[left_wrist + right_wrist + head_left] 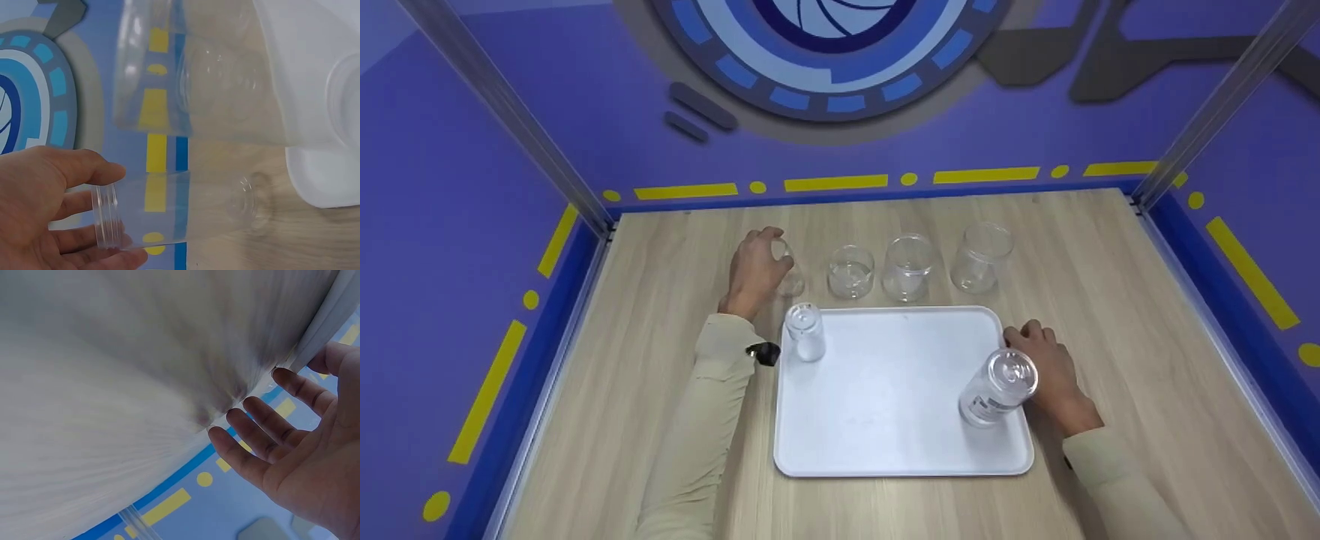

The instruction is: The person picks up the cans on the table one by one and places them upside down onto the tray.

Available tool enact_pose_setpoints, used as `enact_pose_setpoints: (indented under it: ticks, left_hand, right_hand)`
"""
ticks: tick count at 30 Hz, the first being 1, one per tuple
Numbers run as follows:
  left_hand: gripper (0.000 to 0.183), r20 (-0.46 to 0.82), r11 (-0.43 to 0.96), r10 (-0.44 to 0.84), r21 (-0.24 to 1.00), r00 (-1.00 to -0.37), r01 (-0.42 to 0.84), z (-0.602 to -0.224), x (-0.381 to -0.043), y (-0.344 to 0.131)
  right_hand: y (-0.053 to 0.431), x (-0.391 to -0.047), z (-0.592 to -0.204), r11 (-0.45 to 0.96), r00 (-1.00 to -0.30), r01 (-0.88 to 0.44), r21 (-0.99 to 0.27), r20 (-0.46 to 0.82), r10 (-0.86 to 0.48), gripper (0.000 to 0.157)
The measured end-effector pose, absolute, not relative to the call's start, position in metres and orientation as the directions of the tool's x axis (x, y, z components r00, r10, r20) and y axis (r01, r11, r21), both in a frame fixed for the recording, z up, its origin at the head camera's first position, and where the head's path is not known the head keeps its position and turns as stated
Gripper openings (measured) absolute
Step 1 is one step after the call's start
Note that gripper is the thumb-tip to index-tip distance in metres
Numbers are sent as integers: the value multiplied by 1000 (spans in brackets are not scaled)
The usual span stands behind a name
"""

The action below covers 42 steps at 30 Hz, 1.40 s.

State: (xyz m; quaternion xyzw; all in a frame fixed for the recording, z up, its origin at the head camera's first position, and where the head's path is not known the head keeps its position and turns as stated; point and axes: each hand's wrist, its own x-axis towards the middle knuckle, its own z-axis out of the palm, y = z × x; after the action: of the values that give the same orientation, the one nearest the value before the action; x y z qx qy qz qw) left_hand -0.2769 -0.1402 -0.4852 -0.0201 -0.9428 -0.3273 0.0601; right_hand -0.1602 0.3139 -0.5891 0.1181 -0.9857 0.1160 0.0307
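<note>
In the left wrist view, my left hand (pixel 50 208) holds a clear jar (pixel 174 208) by its threaded rim, thumb on one side and fingers on the other. The jar stands upright on the table, left of a row of clear cups. My right hand (pixel 1046 367) is at the right edge of a white tray (pixel 885 465). Its fingers (pixel 242 455) are loosely bent, their tips touching the table beside the tray. On the tray, a small clear jar (pixel 805 334) stands upside down at back left, and a larger clear jar (pixel 997 390) upside down at right.
Behind the tray stand three clear cups: a short one (pixel 851 274), a taller one (pixel 909 268) and another (pixel 982 259) to the right. Blue printed walls (pixel 847 157) with yellow dashes enclose the wooden table (pixel 1125 300) at the back and sides.
</note>
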Motion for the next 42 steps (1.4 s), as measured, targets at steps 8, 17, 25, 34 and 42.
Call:
enact_pose_setpoints:
  ticks: [8,17,25,34,42]
  left_hand:
    - [49,162,757,-30,648,-986,84,-477,-268,-143]
    - [49,198,701,-78,707,-977,87,-466,-253,-145]
    - [49,212,660,-108,746,-971,90,-458,-240,-143]
    - [48,208,590,-120,801,-971,99,-453,-228,-142]
    - [47,218,549,-150,830,-964,102,-452,-220,-142]
  right_hand:
    - [314,-160,-587,943,-967,-250,-220,110,-231,25]
    - [315,-159,-589,940,-966,-251,-231,122,-228,26]
    - [314,-157,-588,939,-968,-246,-239,117,-223,26]
    - [315,-157,-590,941,-967,-247,-232,120,-225,26]
    - [313,-157,-591,943,-968,-245,-226,119,-223,28]
